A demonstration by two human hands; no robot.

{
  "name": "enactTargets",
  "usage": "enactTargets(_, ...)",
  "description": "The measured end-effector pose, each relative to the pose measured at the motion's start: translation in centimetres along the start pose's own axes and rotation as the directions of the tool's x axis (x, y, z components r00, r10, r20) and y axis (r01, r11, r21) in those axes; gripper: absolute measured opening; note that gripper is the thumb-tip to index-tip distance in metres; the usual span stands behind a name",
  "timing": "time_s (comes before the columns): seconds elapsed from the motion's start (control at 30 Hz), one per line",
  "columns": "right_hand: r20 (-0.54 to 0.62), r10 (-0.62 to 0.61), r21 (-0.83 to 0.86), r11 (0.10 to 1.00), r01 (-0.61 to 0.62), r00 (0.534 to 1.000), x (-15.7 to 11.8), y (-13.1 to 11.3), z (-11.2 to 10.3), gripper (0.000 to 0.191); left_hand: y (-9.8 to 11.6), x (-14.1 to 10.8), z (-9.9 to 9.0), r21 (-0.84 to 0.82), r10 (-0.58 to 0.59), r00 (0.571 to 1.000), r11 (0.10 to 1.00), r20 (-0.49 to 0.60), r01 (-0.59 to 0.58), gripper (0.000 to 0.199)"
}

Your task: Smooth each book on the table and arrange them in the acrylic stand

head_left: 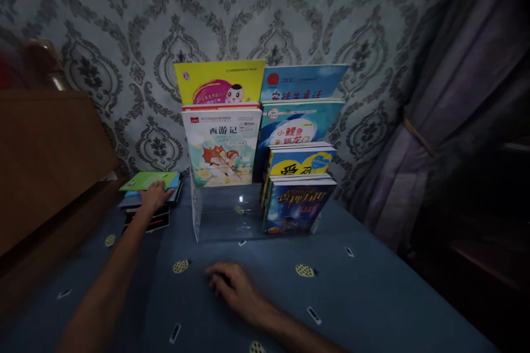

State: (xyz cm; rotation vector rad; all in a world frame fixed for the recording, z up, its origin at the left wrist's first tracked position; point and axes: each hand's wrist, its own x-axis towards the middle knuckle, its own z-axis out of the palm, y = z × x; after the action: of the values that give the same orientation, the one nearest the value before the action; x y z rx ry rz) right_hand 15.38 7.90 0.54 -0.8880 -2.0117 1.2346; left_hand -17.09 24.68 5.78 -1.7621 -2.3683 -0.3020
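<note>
My left hand (155, 196) reaches to a stack of books at the left and rests on the green book (144, 180) on top, fingers apart. Beneath it lie a blue book (175, 182) and darker ones. My right hand (230, 283) is over the cloth in front of the rack, fingers loosely curled and apart, holding nothing. The clear rack (232, 220) stands in the middle. Its left side holds a white book (223, 149) with a yellow book (219, 80) behind; its right side holds blue books (300, 207) and others in steps.
A blue patterned cloth (265, 265) covers the table. Against the patterned wall (165, 66) stands the rack. A brown wooden board (49, 149) is at the left. A tied grey-purple curtain (409, 138) hangs at the right.
</note>
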Motion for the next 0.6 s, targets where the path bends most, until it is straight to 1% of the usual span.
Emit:
enactTargets(0.1, 0.005, -0.014, 0.019, 1.000, 0.014, 1.000, 0.0, 0.3, 0.1, 0.031, -0.5, -1.5, -0.5, 0.009, 0.014, 1.000, 1.000, -0.009, -0.014, 0.048)
enactTargets(0.2, 0.011, -0.046, 0.025, 0.999, 0.045, 0.999, 0.0, 0.6, 0.1, 0.030, -0.9, -3.5, -0.8, 0.015, 0.035, 0.999, 0.999, -0.024, -0.034, 0.048)
enactTargets(0.3, -0.001, -0.059, 0.017, 0.998, 0.059, 0.998, 0.1, 0.7, 0.2, 0.031, -1.2, -5.5, -1.1, 0.047, 0.101, 0.994, 0.994, -0.044, -0.099, 0.047)
enactTargets(0.37, -0.001, -0.063, 0.011, 0.998, 0.063, 0.998, 0.1, 0.6, 0.1, 0.032, -1.3, -6.0, -1.5, 0.079, 0.138, 0.990, 0.988, -0.037, -0.135, 0.048)
enactTargets(0.47, 0.013, -0.082, -0.017, 0.996, 0.082, 0.997, 0.1, 0.5, 0.0, 0.032, -1.4, -5.2, -2.2, 0.105, 0.108, 0.994, 0.989, -0.003, -0.107, 0.051)
enactTargets(0.6, 0.010, -0.075, -0.018, 0.997, 0.075, 0.997, 0.0, 0.5, 0.1, 0.032, -1.0, -2.7, -2.3, 0.119, 0.033, 0.999, 0.992, 0.020, -0.035, 0.054)
